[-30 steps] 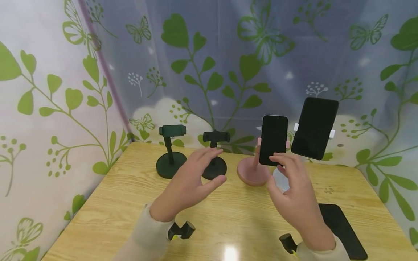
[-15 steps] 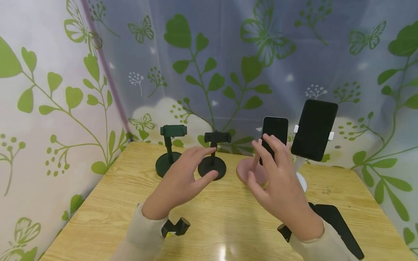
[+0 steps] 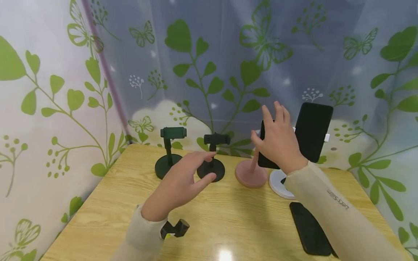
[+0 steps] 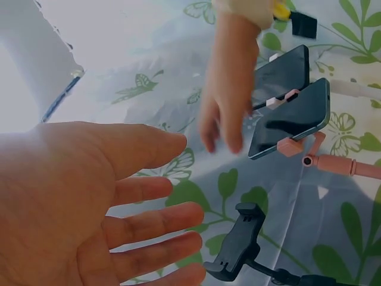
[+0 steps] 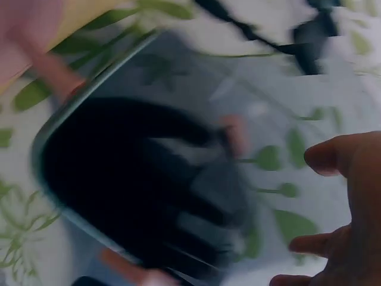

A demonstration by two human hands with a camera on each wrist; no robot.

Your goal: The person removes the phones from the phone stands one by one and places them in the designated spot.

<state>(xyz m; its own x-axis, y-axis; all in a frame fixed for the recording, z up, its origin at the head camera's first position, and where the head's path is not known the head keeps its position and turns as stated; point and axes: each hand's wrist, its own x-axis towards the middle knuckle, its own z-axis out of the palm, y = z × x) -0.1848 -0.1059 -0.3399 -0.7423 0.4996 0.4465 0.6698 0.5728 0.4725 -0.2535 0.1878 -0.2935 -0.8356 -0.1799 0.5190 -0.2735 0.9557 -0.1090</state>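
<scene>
My right hand [image 3: 279,139] is raised with fingers spread, in front of a smartphone [image 4: 292,122] clamped in a pink phone stand [image 3: 251,174]. It covers much of that phone in the head view. The right wrist view has the phone's dark screen [image 5: 131,167] reflecting the hand, with a gap between the two. My left hand [image 3: 183,181] hovers over the table, fingers extended and holding nothing. Just beyond its fingertips is an unloaded black phone stand [image 3: 212,169].
A larger phone [image 3: 313,132] sits in a white stand [image 3: 281,184] at right. An unloaded dark green phone stand [image 3: 168,165] is at left. Another phone [image 3: 310,228] lies on the wooden table [image 3: 228,217], partly under my right sleeve. A patterned curtain [image 3: 222,72] backs the table.
My right hand has moved up and forward, from low in front of the stands to before the pink stand's phone, fingers spreading. My left hand has shifted slightly left.
</scene>
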